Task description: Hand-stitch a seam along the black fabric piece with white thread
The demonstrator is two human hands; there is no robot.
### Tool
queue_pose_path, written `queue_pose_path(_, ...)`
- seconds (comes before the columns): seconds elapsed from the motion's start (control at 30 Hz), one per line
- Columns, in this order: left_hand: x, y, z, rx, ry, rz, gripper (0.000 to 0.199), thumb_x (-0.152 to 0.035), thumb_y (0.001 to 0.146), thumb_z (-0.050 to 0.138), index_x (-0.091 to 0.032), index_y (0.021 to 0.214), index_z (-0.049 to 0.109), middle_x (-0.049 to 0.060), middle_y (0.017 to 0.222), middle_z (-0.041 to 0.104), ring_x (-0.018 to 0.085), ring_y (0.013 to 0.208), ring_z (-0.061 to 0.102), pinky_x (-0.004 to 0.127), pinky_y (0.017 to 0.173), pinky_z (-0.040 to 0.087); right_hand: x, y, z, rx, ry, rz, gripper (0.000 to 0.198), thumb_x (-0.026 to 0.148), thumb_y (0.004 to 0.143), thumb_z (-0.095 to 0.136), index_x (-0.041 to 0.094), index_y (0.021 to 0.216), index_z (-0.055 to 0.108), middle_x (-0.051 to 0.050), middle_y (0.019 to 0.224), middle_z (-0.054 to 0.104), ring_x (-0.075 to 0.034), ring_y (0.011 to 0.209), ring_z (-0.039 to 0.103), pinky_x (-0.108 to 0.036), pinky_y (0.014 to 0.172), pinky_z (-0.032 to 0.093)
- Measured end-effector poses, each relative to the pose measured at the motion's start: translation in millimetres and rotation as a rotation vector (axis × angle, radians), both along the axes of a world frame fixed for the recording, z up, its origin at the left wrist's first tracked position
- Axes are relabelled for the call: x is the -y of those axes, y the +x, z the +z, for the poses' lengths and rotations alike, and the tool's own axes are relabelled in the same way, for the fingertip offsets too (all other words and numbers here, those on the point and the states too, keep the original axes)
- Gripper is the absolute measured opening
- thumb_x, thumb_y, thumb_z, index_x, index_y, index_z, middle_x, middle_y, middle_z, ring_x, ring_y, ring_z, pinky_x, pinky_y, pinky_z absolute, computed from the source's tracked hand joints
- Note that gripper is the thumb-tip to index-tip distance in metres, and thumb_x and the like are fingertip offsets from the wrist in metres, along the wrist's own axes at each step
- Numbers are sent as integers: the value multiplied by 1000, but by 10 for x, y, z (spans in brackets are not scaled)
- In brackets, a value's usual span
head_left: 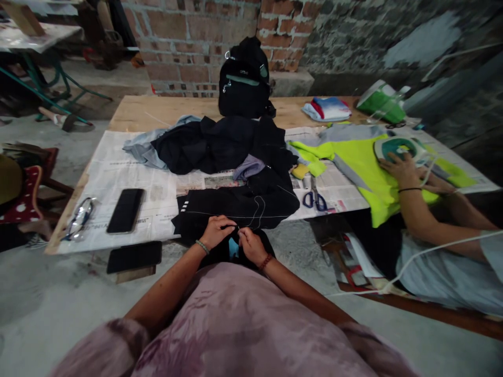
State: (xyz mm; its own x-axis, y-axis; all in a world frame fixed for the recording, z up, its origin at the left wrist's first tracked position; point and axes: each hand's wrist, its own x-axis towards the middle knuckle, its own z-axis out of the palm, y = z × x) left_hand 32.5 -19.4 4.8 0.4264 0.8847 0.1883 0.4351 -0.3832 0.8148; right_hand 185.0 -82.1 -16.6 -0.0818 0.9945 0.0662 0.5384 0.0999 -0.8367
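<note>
My left hand (pixel 216 232) pinches the near edge of a black garment (pixel 236 201) at the table's front edge. Close beside it, my right hand (pixel 252 246) has its fingers pressed together at the same edge, on something too small to make out. Pale thread (pixel 257 209) loops loosely over the black cloth, which also carries short white stripes at its left end. Below my hands, part of the cloth hangs over my lap with a light blue patch (pixel 233 247). Blue-handled scissors (pixel 314 200) lie right of the garment.
Newspaper (pixel 106 178) covers the table. Left are glasses (pixel 80 217), a phone (pixel 126 210) and another dark phone-like slab (pixel 134 257) lower down. Dark clothes (pixel 212 144) and a backpack (pixel 243 84) stand behind. A co-worker's hands (pixel 401 170) hold an iron (pixel 412 149) on a yellow garment (pixel 361 162).
</note>
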Motion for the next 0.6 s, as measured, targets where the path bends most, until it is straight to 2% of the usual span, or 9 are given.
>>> queue_pose_path(0.4,-19,3,-41,124,34,1,8,-23,71,61,-19,72,68,2,68,63,12,66,56,26,68,43,-56,-59,23,1,1,-40,23,29,85,30,19,79,49,3,53,49,-9,49,48,-19,52,35)
queue_pose_path(0.6,-56,2,-72,204,57,12,6,-22,71,62,-19,71,67,1,67,62,11,63,56,25,63,44,-126,-122,10,8,59,-99,24,31,84,32,18,73,49,3,52,44,-9,48,44,-19,49,32)
